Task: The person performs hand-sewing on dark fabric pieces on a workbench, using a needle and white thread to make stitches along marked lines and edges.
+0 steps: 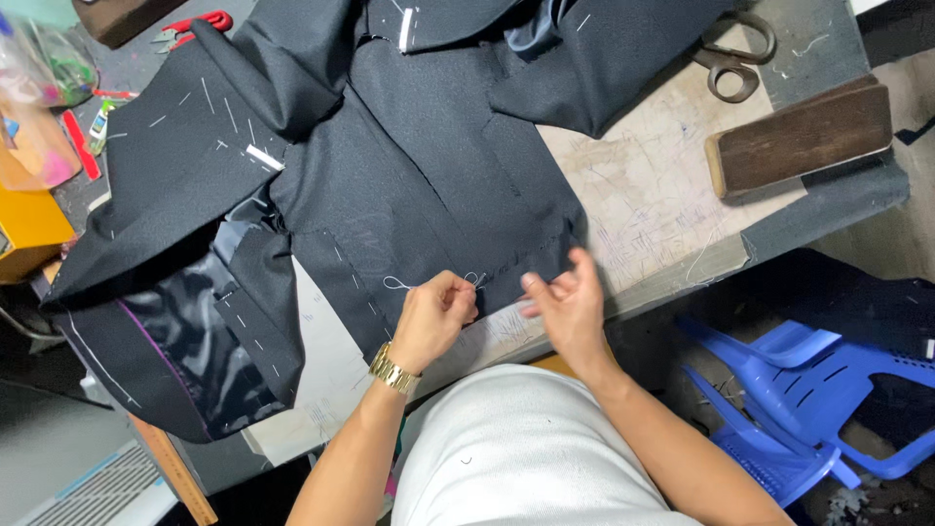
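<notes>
While the dark navy woollen jacket piece (429,185) lies spread flat on the scuffed worktable (662,185), I see my left hand (438,317) pinched shut on a thin white basting thread (394,283) at the cloth's near hem. My right hand (568,302) rests loosely open, fingertips touching that same hem. I judge the cloth soft and limp, best held at the hem, and the thread light and easily snapped.
</notes>
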